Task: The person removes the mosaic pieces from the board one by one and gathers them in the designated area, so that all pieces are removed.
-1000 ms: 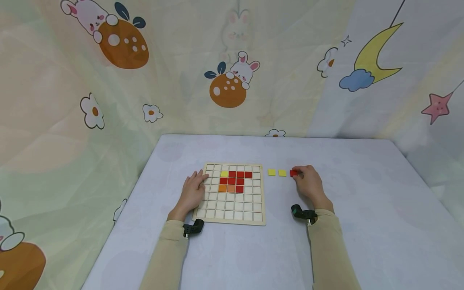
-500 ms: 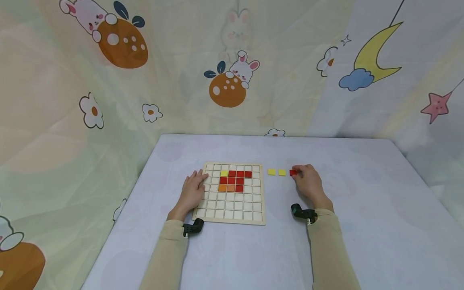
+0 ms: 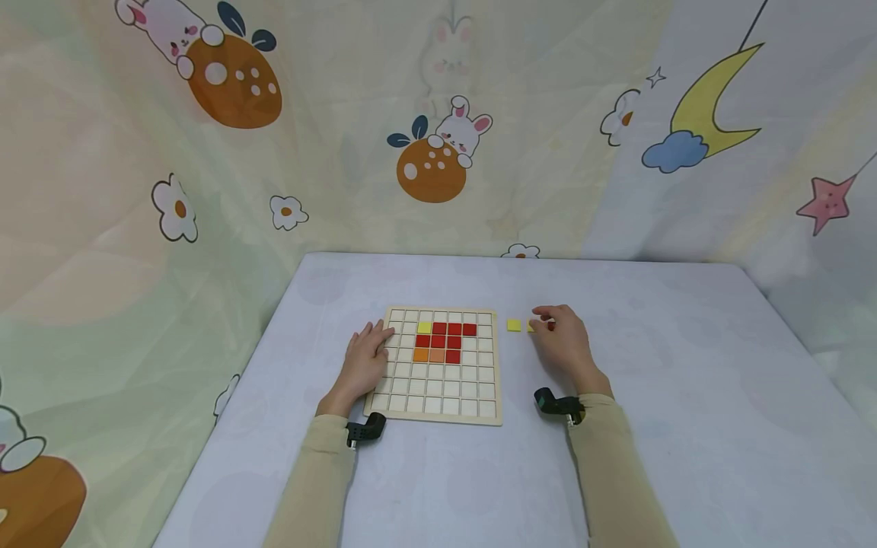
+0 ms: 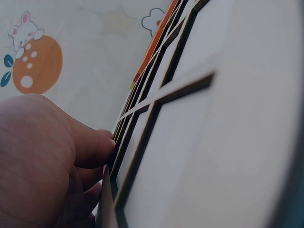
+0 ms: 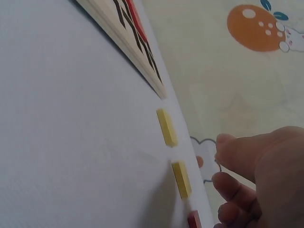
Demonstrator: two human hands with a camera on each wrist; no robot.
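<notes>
A pale wooden grid board (image 3: pixel 430 390) lies on the table with red, orange and yellow square tiles in some upper cells. My left hand (image 3: pixel 364 363) rests at its left edge, fingers extended, a fingertip on the rim. In the left wrist view a digit (image 4: pixel 92 147) touches that edge. My right hand (image 3: pixel 565 340) hovers over the loose tiles, thumb and fingers apart, holding nothing. Beneath it, a yellow tile (image 5: pixel 182 180) and a red tile (image 5: pixel 194 219) lie on the table. Another yellow tile (image 3: pixel 514 325) sits nearer the board.
The white-covered table (image 3: pixel 452 487) ends at a straight back edge. Behind it hangs a patterned cloth (image 3: pixel 329 152). Each wrist carries a small black camera, such as the left one (image 3: pixel 366 429).
My right hand has let go of the red tile and shifted left, over the nearer yellow tile. The left hand and the board have stayed in place.
</notes>
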